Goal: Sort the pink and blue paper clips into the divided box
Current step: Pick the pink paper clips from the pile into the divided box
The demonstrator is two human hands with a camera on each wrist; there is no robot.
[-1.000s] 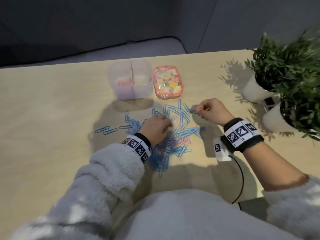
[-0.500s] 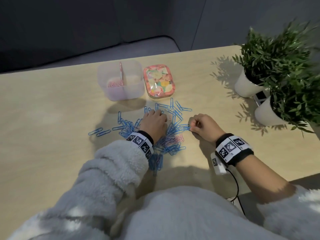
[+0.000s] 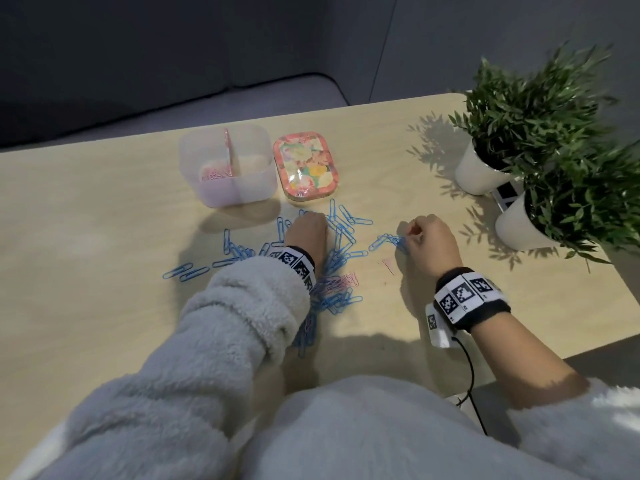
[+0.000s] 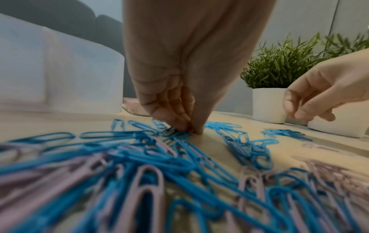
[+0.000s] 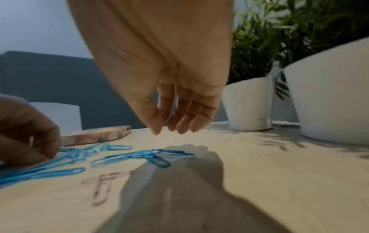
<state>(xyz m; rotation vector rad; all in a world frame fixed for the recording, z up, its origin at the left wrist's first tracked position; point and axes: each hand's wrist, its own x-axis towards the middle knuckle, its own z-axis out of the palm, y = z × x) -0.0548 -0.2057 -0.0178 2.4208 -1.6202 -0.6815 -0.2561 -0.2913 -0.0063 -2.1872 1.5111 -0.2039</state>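
Observation:
The clear divided box (image 3: 242, 192) stands at the back, with pink clips (image 3: 213, 174) in its left half. A heap of blue paper clips (image 3: 337, 251) mixed with pink ones (image 3: 346, 280) lies in front of it. My left hand (image 3: 306, 225) is on the heap's far side. In the left wrist view its thumb and fingertips (image 4: 189, 130) pinch a blue clip (image 4: 169, 131) against the table. My right hand (image 3: 414, 232) hovers right of the heap, fingers loose and holding nothing (image 5: 165, 129), over a small cluster of blue clips (image 5: 147, 155). Pink clips (image 5: 103, 181) lie apart near it.
A floral lid (image 3: 304, 168) lies just right of the box. Two white pots with green plants (image 3: 479, 174) (image 3: 519, 230) stand at the right, close to my right hand. The table's right edge (image 3: 588, 271) runs diagonally past the pots. A cable hangs from my right wrist.
My right hand went from the heap's far side into the heap, then pulled right; a few blue clips now lie apart under it. My left hand crept forward over the heap.

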